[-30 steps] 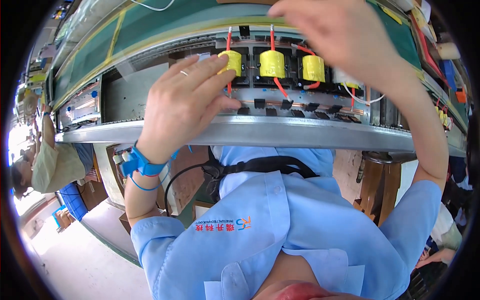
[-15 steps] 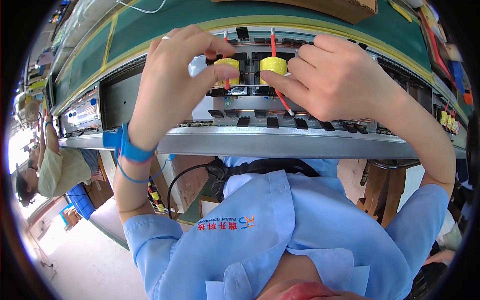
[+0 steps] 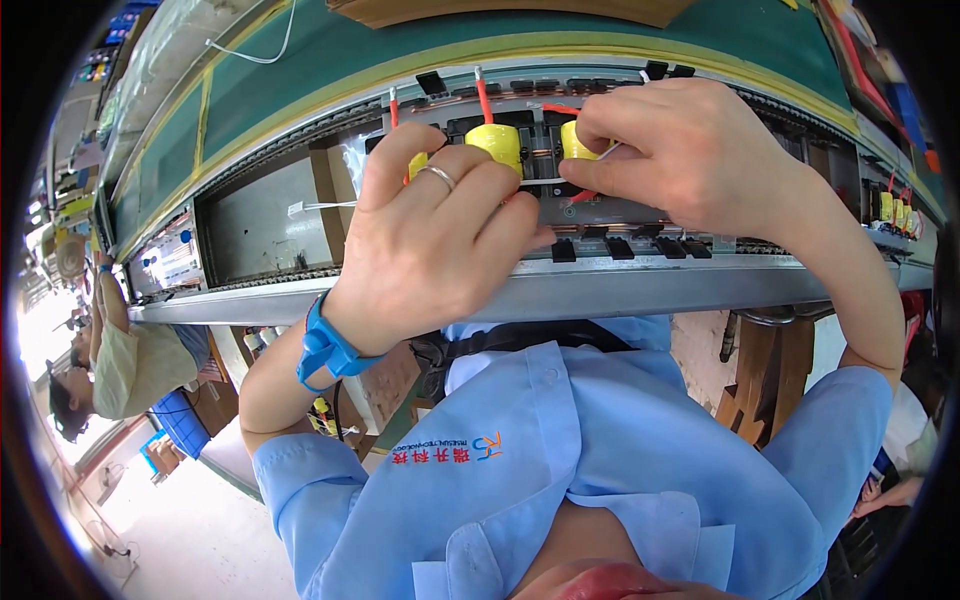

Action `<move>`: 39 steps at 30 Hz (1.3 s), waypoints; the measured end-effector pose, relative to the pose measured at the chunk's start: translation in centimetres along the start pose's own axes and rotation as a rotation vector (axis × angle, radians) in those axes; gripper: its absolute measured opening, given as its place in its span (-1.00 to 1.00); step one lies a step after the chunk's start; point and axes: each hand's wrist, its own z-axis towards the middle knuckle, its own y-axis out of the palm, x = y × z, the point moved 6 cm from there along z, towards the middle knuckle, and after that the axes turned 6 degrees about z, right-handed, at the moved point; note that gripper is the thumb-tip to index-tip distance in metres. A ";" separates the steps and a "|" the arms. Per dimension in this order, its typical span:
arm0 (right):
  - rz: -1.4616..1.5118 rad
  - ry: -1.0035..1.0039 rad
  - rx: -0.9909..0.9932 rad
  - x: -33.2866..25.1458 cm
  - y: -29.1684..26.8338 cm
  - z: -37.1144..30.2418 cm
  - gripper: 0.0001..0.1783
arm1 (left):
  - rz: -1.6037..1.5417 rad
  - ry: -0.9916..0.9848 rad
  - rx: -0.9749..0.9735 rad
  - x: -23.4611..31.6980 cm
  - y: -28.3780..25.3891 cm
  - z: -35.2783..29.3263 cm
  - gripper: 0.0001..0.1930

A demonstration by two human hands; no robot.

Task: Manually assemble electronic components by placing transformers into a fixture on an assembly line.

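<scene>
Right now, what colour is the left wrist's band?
Blue wristband, clearest in the head view.

three yellow coils point(image 3: 497, 143), two hands point(image 3: 440, 250), one blue wristband point(image 3: 325, 345) and one ring point(image 3: 438, 176).

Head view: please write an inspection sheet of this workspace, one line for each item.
Surface: a metal conveyor rail with a green belt behind it.
Job's things: three yellow coils; the left coil is half hidden, the middle coil and the right coil sit in a black fixture.
Clutter: brown cardboard on the belt.
Hands: the left hand grips at the left and middle coils; the right hand pinches at the right coil.
Cables: red leads on the coils; a white wire on the belt.
Surroundings: another person at the far left.
</scene>
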 end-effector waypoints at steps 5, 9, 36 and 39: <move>0.032 -0.011 0.016 0.1 -0.2 -0.9 -0.88 | -0.294 -0.267 -0.062 -3.0 0.4 1.8 -0.72; 0.015 -0.024 0.020 0.2 -0.4 -1.5 -0.87 | -0.304 -0.360 -0.173 -4.5 1.8 2.9 -0.65; 0.041 0.033 0.243 2.7 -2.2 -6.6 -0.79 | -0.101 0.185 0.000 5.0 1.3 6.3 -0.65; 0.131 0.067 0.242 2.8 -2.2 -7.3 -0.66 | 0.052 0.323 0.060 7.8 2.4 6.6 -0.72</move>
